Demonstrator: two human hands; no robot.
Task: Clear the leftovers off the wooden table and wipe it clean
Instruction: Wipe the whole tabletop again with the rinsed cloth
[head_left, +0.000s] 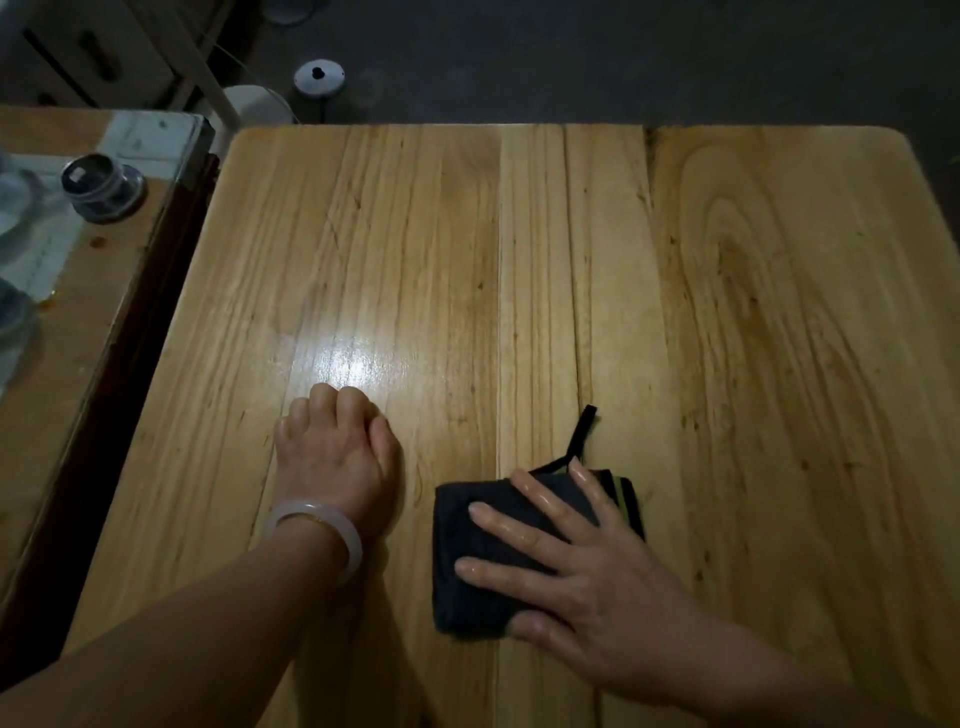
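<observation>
The wooden table (727, 291) fills most of the view, with a bright glare patch near its middle left. A folded dark cloth (478, 556) with a black loop and a green stripe lies near the table's front edge. My right hand (582, 566) presses flat on the cloth, fingers spread and wet-looking. My left hand (335, 452) rests on the bare wood to the left of the cloth, fingers curled under, a pale bangle on its wrist. No leftovers show on the table.
A glass-topped side table (67, 291) adjoins the left edge, carrying a small dark round jar (101, 184) and glassware. On the dark floor beyond the far edge stand a round grey object (318, 77) and a white frame.
</observation>
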